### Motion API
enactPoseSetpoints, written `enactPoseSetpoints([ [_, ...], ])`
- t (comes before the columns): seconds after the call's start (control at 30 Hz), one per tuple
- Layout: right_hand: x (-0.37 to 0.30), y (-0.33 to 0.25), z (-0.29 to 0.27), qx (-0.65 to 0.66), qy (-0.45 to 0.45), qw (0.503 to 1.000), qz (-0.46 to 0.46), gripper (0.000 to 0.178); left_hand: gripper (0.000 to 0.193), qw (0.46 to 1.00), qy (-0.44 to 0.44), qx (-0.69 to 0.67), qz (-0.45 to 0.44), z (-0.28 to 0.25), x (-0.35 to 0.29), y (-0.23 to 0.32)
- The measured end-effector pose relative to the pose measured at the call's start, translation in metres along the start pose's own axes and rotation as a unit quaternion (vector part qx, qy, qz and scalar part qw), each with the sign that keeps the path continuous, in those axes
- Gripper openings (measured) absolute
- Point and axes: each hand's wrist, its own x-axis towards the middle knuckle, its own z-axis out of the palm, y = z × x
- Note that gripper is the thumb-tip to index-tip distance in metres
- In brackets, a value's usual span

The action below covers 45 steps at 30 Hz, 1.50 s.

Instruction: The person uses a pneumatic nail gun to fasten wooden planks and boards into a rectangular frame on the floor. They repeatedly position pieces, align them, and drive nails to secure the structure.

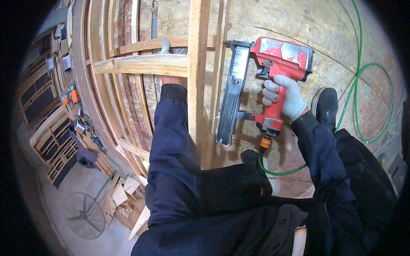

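My right hand [290,97], in a pale grey glove, is wrapped round the handle of a red pneumatic nail gun [284,55]. Its long black and silver magazine [232,94] lies alongside the wooden frame, with the nose near an upright slat. From an orange fitting [265,141] at the handle's base runs a green air hose [282,173]. My left hand [165,46] reaches beneath a short wooden slat [141,65], its gloved fingers curling up on the far side. That slat butts against a long wooden beam [197,72]. The palm is hidden behind the wood.
More slats of the frame [113,85] extend to the left. The hose lies coiled [376,66] on the worn board at right, near my shoe [326,106]. At lower left stand a round fan [84,215], scrap wood [128,192] and slatted panels [53,145].
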Motion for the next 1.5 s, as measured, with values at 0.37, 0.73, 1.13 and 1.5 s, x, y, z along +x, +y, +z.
enactPoseSetpoints([
  [0.37,-0.001,0.001,0.001,-0.007,0.016,0.999,0.031,0.033,0.046,0.999,-0.023,-0.004,0.037,0.005,-0.012,0.004],
  [0.73,0.001,0.004,-0.004,0.018,-0.001,0.999,0.027,0.023,0.046,0.999,-0.012,-0.001,0.050,0.001,-0.008,0.000],
  [1.13,0.000,0.002,0.002,0.062,0.028,0.997,0.044,0.026,0.050,0.995,0.034,-0.065,-0.065,-0.049,0.035,-0.015],
  [1.5,-0.069,-0.073,0.181,-0.041,0.066,0.997,0.018,0.024,0.026,0.799,0.035,0.601,-0.015,-0.076,-0.086,0.013],
])
